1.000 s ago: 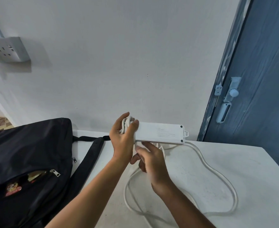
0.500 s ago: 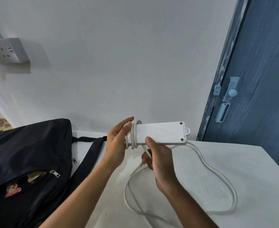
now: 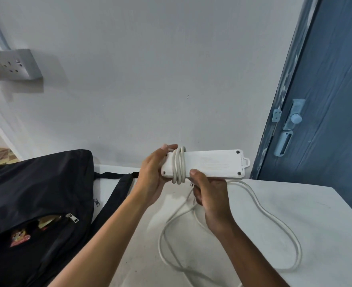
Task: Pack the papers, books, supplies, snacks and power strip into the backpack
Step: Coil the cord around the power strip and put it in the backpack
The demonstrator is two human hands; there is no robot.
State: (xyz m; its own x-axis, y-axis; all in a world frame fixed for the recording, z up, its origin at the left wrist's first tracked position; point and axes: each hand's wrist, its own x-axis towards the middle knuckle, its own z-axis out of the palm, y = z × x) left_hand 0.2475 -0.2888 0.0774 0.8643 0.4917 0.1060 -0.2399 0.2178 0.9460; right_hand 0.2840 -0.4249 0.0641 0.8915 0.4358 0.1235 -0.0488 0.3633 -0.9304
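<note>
- Two bare hands hold a white power strip [image 3: 210,163] above a white bench [image 3: 307,208], its underside with four dark screw holes turned toward the camera and its long axis running left to right.
- Left hand [image 3: 153,177] cups the strip's left end, fingers reaching over the top edge and thumb side below, so this grip is closed around the casing.
- Right hand [image 3: 210,195] sits just beneath the strip near its middle, thumb tip pressed on the lower edge beside the coils, the other fingers curled under around the cord [image 3: 274,218]; this grip is clamped on the cable.
- Three turns of that white cord wrap tightly around the strip near its left end, side by side and touching.
- Remaining cable drops from the right hand and lies in a wide loose loop across the bench, running toward the right and back along the near edge.
- Dark backpack [image 3: 36,193] rests on the bench at left, well apart from the strip, one zip [image 3: 72,217] partly open with colourful packaging showing inside; a strap [image 3: 117,183] trails toward the left wrist.
- White wall socket [image 3: 15,65] with a yellow plug is mounted at upper left, and a blue door [image 3: 326,100] with a pale latch stands at right.
</note>
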